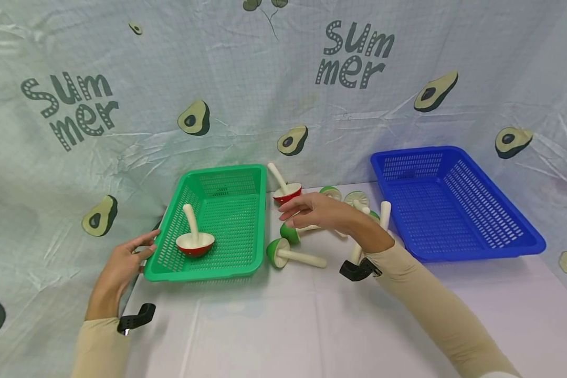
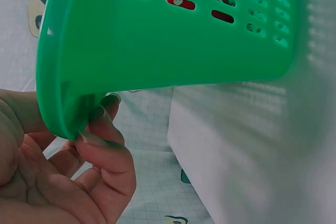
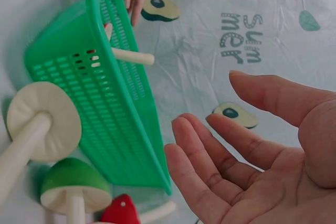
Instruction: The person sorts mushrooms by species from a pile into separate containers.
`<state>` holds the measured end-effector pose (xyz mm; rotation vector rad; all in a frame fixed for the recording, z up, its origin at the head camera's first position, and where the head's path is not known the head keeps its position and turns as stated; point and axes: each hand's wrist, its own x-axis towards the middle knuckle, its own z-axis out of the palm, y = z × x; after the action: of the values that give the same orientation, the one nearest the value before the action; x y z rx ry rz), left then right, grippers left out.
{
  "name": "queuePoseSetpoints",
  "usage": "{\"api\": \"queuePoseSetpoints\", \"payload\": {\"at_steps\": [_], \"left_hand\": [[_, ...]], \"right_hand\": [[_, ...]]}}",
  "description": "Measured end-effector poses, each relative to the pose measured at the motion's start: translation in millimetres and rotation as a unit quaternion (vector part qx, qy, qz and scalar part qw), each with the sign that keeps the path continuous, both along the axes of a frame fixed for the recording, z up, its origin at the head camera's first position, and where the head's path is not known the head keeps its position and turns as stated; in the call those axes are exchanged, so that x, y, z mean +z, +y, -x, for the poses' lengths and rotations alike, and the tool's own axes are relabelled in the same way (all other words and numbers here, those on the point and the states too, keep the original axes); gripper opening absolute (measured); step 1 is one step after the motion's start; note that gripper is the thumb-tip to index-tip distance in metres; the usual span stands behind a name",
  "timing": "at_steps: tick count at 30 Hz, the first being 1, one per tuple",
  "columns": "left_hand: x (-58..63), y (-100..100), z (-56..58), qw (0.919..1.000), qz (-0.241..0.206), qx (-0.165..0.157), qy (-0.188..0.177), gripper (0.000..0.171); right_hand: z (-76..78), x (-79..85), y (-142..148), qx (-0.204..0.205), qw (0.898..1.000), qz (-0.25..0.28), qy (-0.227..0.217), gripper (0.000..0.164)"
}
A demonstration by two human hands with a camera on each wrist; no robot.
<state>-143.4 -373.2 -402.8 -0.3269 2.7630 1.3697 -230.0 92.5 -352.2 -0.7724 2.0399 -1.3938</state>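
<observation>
My left hand is at the near left corner of the green basket; in the left wrist view its fingers curl under the rim and pinch it. Inside the basket a red toy mushroom lies cap down, its white stem pointing up. Over the toy mushrooms right of the basket hovers my right hand, holding nothing, its fingers loosely bent and spread apart in the right wrist view. Below it are a green mushroom on its side and another green mushroom. A second red mushroom stands cap down beyond the fingertips.
A blue basket stands on the right of the white table. Several more mushrooms, among them a green-capped one, lie between the baskets, partly hidden by my right arm. A cloth with avocado prints hangs behind the table.
</observation>
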Motion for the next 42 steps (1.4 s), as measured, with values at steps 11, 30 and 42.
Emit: {"api": "queuePoseSetpoints", "payload": {"at_steps": [11, 30, 42], "left_hand": [[-0.2, -0.2, -1.0, 1.0, -0.002, 0.0, -0.002, 0.052], [-0.1, 0.5, -1.0, 1.0, -0.004, 0.002, -0.005, 0.052], [0.6, -1.5, -0.6, 1.0, -0.006, -0.005, -0.005, 0.053]], "right_hand": [[-9.0, -4.1, 57.9, -0.048, 0.999, 0.015, 0.015, 0.049], [-10.8, -15.1, 157.7, -0.192, 0.977, -0.016, 0.087, 0.053], [-3.9, -30.0, 172.2, -0.255, 0.964, -0.012, 0.072, 0.049]]}}
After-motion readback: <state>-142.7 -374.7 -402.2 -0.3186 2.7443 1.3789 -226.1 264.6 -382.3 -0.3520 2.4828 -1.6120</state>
